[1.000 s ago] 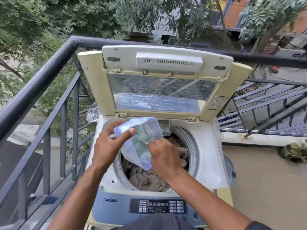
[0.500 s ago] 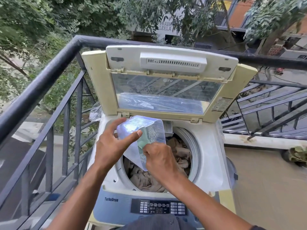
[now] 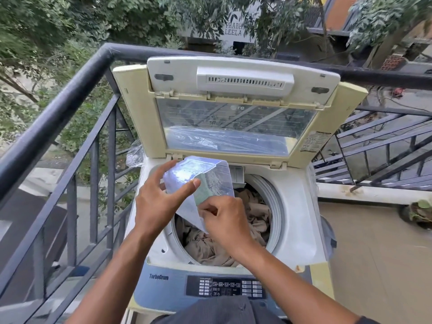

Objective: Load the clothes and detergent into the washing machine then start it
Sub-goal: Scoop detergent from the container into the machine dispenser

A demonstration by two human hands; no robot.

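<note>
A top-loading washing machine (image 3: 292, 206) stands with its lid (image 3: 233, 118) raised upright. Beige clothes (image 3: 254, 220) fill its drum. Over the drum's left side I hold a clear plastic detergent pouch (image 3: 210, 181) with pale green contents showing through it. My left hand (image 3: 159, 202) grips the pouch's left side, thumb pressed on its front. My right hand (image 3: 224, 220) pinches the pouch's lower edge from the right. The control panel (image 3: 225, 288) with buttons and a display runs along the machine's near edge.
A black metal railing (image 3: 70, 99) runs along the left and behind the machine, close to its sides. A tan balcony floor (image 3: 374, 265) lies to the right, with a potted plant (image 3: 418, 211) at the right edge. Crumpled clear plastic (image 3: 135, 153) sits behind the machine's left corner.
The pouch has tilted a little more upright and my right hand has slid down to its lower edge. The view has shifted slightly closer to the machine.
</note>
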